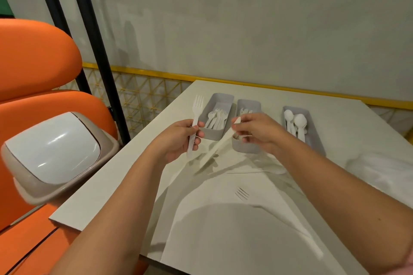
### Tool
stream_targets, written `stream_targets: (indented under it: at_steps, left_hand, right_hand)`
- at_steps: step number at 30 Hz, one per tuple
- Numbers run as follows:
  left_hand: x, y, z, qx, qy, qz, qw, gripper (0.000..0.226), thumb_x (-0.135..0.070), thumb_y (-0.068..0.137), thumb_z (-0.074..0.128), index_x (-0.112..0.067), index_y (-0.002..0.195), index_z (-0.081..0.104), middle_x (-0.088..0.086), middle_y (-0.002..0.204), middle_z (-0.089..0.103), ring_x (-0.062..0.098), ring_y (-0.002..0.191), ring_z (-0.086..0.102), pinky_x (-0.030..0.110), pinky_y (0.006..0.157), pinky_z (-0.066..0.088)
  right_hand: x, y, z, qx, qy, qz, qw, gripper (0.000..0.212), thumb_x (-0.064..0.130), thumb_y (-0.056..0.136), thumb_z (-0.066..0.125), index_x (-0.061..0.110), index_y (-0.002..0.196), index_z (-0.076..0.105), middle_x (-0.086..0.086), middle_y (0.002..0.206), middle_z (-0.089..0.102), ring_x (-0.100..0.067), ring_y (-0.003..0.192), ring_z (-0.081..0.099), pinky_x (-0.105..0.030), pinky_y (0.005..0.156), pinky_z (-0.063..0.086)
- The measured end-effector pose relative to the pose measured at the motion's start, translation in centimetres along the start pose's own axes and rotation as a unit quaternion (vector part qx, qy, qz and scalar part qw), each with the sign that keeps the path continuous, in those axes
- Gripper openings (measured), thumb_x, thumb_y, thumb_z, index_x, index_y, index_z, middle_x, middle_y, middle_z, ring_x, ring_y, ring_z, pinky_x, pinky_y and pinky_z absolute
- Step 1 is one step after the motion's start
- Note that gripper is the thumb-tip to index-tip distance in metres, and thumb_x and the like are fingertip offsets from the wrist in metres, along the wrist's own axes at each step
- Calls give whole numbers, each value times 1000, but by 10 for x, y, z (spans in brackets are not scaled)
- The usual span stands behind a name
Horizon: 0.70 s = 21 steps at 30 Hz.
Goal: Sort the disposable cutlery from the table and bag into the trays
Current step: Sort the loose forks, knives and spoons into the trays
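My left hand (181,138) grips a white plastic fork (196,116) by its handle, tines up, just left of the left grey tray (220,97), which holds several forks. My right hand (257,131) pinches a thin white wrapper (220,146) that hangs down in front of the middle grey tray (245,148); a white utensil tip shows at my fingertips. The right grey tray (317,140) holds several white spoons (298,121). Another fork (241,193) lies under a clear plastic bag (234,219) spread over the near table.
The white table (125,176) ends at its left edge beside a beige swing-lid bin (53,154) and orange seats (33,58). A crumpled white bag (384,169) lies at the right. A grey wall stands behind the table.
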State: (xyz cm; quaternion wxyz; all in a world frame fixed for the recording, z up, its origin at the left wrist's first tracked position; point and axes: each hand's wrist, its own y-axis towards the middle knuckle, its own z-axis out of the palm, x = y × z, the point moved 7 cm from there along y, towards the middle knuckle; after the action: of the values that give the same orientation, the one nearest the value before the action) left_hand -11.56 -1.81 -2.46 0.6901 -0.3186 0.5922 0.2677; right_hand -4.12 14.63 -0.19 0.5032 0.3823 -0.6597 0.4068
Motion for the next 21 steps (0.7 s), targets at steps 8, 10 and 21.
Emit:
stream_targets:
  at_steps: [8, 10, 21]
  left_hand:
    - [-4, 22, 14, 14, -2, -4, 1000, 26, -5, 101, 31, -11, 95, 56, 3, 71, 51, 13, 57, 44, 23, 55, 40]
    - [-5, 28, 16, 13, 3, -6, 1000, 25, -5, 101, 31, -11, 96, 56, 3, 72, 51, 13, 57, 45, 23, 55, 40]
    - [-6, 55, 20, 20, 13, -17, 1000, 26, -5, 101, 30, -8, 100, 56, 5, 72, 52, 13, 55, 46, 22, 51, 40]
  right_hand:
    - [21, 42, -62, -134, 113, -17, 984, 6, 2, 90, 57, 6, 86, 59, -9, 79, 59, -15, 67, 57, -24, 54, 50]
    - [27, 56, -72, -161, 98, -27, 982, 14, 1, 90, 57, 9, 79, 56, -11, 83, 59, -15, 64, 56, -21, 49, 51]
    - [13, 112, -83, -205, -78, 20, 976, 31, -8, 89, 53, -3, 119, 57, -24, 119, 58, -26, 76, 60, -38, 82, 57]
